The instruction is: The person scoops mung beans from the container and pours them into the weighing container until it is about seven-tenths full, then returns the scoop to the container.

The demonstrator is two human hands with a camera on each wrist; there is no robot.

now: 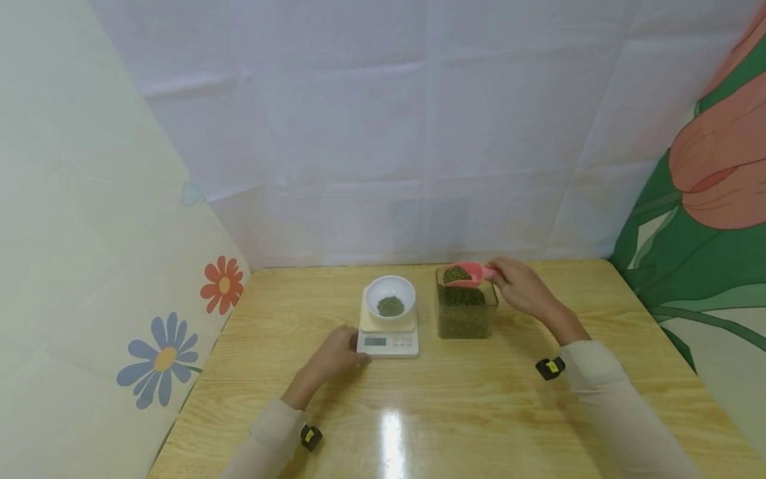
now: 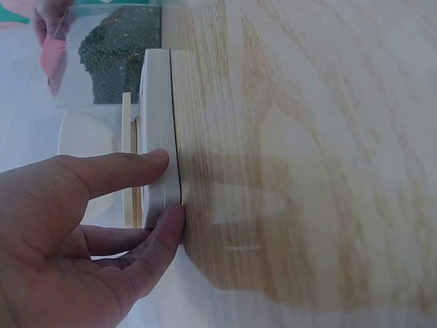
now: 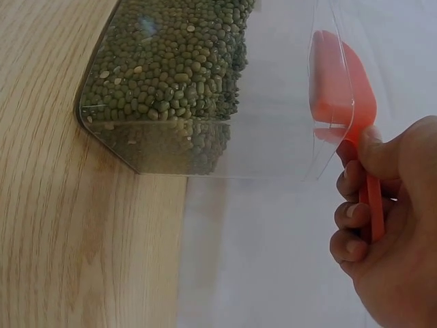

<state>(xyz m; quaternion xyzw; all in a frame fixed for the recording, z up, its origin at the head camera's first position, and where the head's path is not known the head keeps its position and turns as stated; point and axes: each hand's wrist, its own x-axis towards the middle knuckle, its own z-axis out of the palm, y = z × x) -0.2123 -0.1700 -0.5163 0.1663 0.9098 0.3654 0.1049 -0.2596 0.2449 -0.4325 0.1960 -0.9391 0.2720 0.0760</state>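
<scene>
My right hand (image 1: 519, 286) grips the handle of a pink scoop (image 1: 476, 271), fingers curled round it. Green mung beans (image 1: 457, 274) fill the scoop, which is at the top of a clear square container (image 3: 273, 150). More mung beans (image 3: 171, 68) lie inside that container. To its left stands a white kitchen scale (image 1: 387, 344) with a small display. A white bowl (image 1: 409, 293) sits on the scale's platform with some mung beans (image 1: 391, 306) at its bottom. My left hand (image 2: 89, 212) holds the scale's near left corner, thumb on one side and fingers on another.
The wood-grain table (image 1: 479, 412) carries the scale and the container side by side near its back edge. Behind it hangs a pale cloth (image 1: 359, 133). Flower-patterned panels stand at the left (image 1: 72, 266) and right (image 1: 718, 193).
</scene>
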